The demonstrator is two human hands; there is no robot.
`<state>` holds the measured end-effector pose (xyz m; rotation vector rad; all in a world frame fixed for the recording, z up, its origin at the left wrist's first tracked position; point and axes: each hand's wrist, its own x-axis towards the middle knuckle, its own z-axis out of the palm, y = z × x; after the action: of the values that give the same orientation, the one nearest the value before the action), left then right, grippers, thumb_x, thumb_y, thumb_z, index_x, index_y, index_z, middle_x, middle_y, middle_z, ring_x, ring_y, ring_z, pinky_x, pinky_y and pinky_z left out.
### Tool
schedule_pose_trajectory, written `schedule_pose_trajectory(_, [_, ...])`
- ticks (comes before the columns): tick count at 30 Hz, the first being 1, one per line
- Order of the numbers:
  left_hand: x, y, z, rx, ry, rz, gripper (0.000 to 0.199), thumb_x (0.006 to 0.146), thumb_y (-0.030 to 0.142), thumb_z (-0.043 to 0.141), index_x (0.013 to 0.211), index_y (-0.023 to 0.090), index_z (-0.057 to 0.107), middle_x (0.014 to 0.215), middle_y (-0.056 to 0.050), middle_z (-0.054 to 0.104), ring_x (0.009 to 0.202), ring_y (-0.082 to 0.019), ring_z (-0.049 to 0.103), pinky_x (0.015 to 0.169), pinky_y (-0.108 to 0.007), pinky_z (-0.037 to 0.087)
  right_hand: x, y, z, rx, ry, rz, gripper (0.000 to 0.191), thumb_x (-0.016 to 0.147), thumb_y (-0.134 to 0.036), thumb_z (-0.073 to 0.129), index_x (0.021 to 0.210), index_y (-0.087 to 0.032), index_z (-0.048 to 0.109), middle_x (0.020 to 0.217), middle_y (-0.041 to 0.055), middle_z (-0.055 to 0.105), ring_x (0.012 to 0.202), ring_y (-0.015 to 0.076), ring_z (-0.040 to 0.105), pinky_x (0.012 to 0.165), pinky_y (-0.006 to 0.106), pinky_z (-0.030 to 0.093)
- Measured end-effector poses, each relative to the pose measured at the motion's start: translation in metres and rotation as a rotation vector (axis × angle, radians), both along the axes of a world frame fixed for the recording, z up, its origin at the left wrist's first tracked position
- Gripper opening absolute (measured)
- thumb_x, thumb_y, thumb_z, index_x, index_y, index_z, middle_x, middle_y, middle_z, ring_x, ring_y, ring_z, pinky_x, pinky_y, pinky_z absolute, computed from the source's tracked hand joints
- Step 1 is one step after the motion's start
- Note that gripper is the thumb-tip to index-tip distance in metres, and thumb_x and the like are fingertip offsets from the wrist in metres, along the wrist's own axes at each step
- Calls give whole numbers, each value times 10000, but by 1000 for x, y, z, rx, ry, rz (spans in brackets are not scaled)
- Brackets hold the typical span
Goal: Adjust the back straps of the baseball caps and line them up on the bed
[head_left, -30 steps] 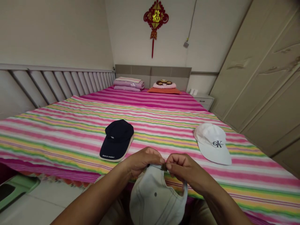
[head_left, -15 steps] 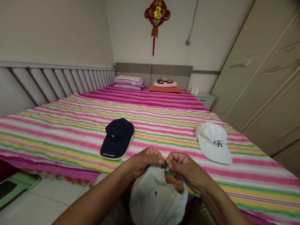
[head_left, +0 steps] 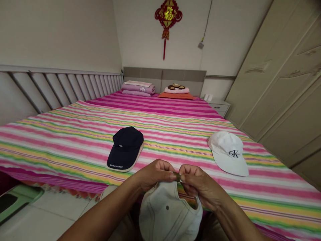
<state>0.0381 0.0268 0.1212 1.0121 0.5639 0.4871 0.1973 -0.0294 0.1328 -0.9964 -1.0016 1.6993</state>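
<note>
A pale denim-like cap [head_left: 168,211] hangs at the bottom middle, its back opening turned up toward me. My left hand [head_left: 157,174] pinches one side of its strap, at a small brass-coloured buckle [head_left: 177,176]. On the other side of the buckle, my right hand [head_left: 197,182] grips the strap between thumb and fingers. Both hands are closed and nearly meet at the buckle. Beyond them to the left lies a dark navy cap [head_left: 126,147] with white lettering on its brim. A white cap [head_left: 228,152] with "CK" letters lies to the right.
The caps lie on a bed with a striped cover [head_left: 175,134]. Folded purple bedding [head_left: 137,89] and a pink and orange stack [head_left: 177,92] sit by the headboard [head_left: 180,75]. A green stool [head_left: 21,201] stands lower left; a wardrobe [head_left: 283,83] lines the right.
The held cap and buckle have shifted very slightly down and right between my hands. More of the buckle shows. The caps on the bed have not moved.
</note>
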Motion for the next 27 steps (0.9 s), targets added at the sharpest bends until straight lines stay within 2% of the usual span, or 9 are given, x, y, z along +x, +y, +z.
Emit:
schedule_pose_trajectory(3, [1,-1,0,32,-10,4,286,516,313,748,615,105,577,463,43,498,387,-26,393,395,-161,254,1,0,-2,1,29,15,195,626,-258,659,585,-158,497,351,-99,362,319,17,203,333,166,152])
schedule_pose_trajectory(7, [3,-2,-2,26,-38,5,278,516,309,745,611,98,591,463,41,503,396,-27,392,413,-165,272,1,1,-5,16,83,31,172,624,-239,651,591,-159,502,348,-101,357,316,20,202,333,165,158])
schedule_pose_trajectory(11, [5,-4,-1,6,-31,32,264,489,283,750,604,97,602,469,30,523,410,-39,413,430,-174,291,0,1,-7,38,76,9,172,623,-233,641,572,-159,494,349,-90,384,318,23,207,328,162,148])
schedule_pose_trajectory(15, [6,-8,1,19,3,48,238,490,269,738,559,101,584,425,45,486,375,-27,367,407,-173,256,-1,-1,-8,36,69,13,182,614,-229,645,556,-161,487,344,-88,379,318,28,221,320,159,146])
schedule_pose_trajectory(19, [4,-8,-2,15,1,18,236,497,258,738,581,100,584,454,33,505,386,-36,389,413,-178,259,3,1,-8,37,67,48,185,614,-226,663,569,-156,498,352,-89,385,317,27,228,323,154,153])
schedule_pose_trajectory(21, [3,-5,-4,-1,-49,5,241,522,266,731,606,97,580,482,24,514,407,-43,406,432,-182,279,9,3,-9,58,62,106,192,669,-291,643,614,-152,524,395,-64,449,338,38,298,350,161,226])
schedule_pose_trajectory(23, [0,1,-4,-4,-139,40,238,560,274,713,602,100,557,489,26,497,421,-43,403,447,-182,289,15,4,-12,80,39,176,281,704,-411,605,684,-134,569,500,-11,544,422,72,425,425,190,328])
schedule_pose_trajectory(25, [-3,8,-3,-2,-212,82,229,587,258,699,587,103,531,484,37,464,422,-36,386,446,-175,284,21,5,-15,62,29,242,373,653,-477,635,704,-109,601,576,20,581,497,94,486,490,210,371])
schedule_pose_trajectory(27, [-6,15,0,-14,-242,87,216,596,231,692,575,101,520,482,42,446,422,-34,384,443,-170,285,26,5,-18,15,76,262,376,566,-454,710,674,-109,606,555,5,567,478,89,481,489,208,368])
